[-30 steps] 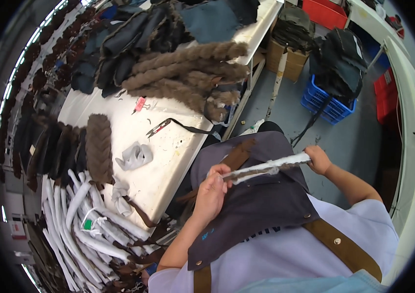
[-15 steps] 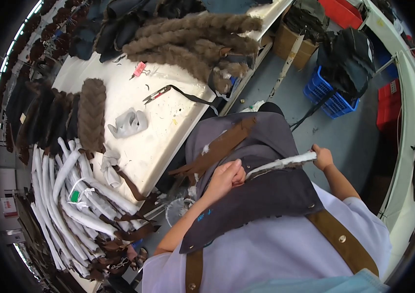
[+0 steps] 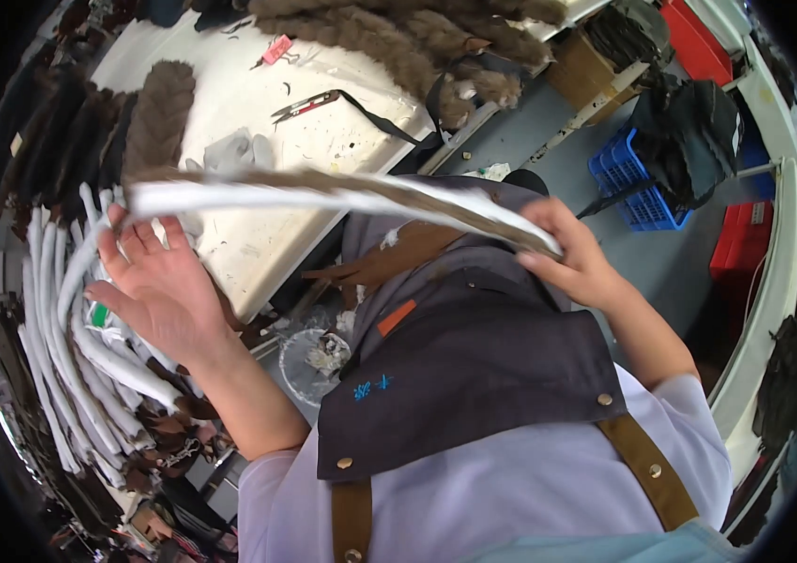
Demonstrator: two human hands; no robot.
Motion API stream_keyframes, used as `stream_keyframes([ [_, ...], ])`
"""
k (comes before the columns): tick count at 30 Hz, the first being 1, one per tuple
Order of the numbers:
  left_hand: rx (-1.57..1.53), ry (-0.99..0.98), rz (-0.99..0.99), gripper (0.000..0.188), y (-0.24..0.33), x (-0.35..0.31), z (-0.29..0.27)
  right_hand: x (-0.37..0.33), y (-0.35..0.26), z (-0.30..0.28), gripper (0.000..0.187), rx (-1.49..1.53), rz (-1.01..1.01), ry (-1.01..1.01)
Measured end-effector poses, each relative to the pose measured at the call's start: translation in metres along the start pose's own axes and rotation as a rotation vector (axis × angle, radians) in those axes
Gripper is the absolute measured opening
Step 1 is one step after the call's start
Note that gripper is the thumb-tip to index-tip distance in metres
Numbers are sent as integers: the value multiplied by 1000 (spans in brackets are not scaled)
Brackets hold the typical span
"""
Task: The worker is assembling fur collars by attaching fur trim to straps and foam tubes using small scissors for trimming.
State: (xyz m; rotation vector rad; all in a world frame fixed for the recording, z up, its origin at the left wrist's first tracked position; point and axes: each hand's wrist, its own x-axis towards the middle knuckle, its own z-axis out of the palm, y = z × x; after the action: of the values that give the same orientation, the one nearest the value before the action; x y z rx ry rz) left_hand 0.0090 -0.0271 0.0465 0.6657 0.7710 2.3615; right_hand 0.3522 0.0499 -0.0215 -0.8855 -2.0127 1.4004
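Hands hold a long white strip (image 3: 342,194) with a brown fur edge stretched out above the person's lap, in front of the near edge of the bench (image 3: 258,235). The right hand (image 3: 579,255) is closed on the strip's right end, fingers curled over the top and thumb beneath. The left hand (image 3: 156,281) is spread wide, palm up and fingers splayed, with the strip's left end lying across the fingertips; it grips nothing, only supports. The strip bows slightly upward between the two hands, its furred side running along the upper rim.

Below the strip hangs a dark grey apron (image 3: 474,366) with tan leather straps, worn over a pale shirt.

On the white bench, a pair of thread snips (image 3: 306,105) lies near the middle, with a black strap trailing from it toward the near edge. A small pink clip (image 3: 275,49) sits toward the far edge. A single brown fur piece (image 3: 156,117) lies at the left side, and a heap of brown fur strips (image 3: 398,38) covers the far right corner. A crumpled grey cloth (image 3: 234,150) rests just behind the held strip. Off the left end of the bench, a bundle of white strips (image 3: 70,328) hangs down beside the left hand. A blue crate (image 3: 628,178) stands on the floor to the right.
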Motion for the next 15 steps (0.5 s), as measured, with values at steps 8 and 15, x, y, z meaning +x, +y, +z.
stream_keyframes([
  [8, 228, 55, -497, 38, -47, -36, -17, 135, -40, 144, 63, -46, -681, -248],
  [15, -198, 279, -549, 21, -32, 1, -67, 274, 29, 119, 29, -872, -634, 228],
])
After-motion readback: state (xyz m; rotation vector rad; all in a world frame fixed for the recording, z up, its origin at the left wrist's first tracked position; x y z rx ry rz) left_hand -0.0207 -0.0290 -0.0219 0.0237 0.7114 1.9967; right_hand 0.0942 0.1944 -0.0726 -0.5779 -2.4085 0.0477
